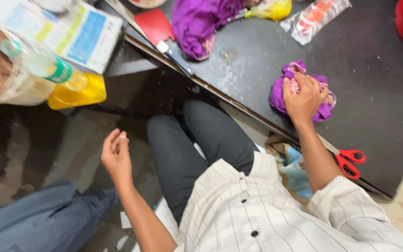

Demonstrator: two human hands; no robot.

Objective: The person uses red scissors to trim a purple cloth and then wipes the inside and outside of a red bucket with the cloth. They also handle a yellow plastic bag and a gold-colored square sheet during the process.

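Right hand (304, 95): right of centre, palm down, fingers clamped on a crumpled purple cloth (299, 93) lying on the dark table (374, 84).
Left hand (116, 154): lower left, off the table, empty, fingers loosely curled apart.
Red-handled scissors (348, 161): at the table edge, just beside the right forearm.
Second purple cloth (199, 21): top centre.
Red cleaver (162, 32): left of it.

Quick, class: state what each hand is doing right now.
Left hand: loosely open, holding nothing, off the table.
Right hand: fingers closed on the purple cloth bundle.
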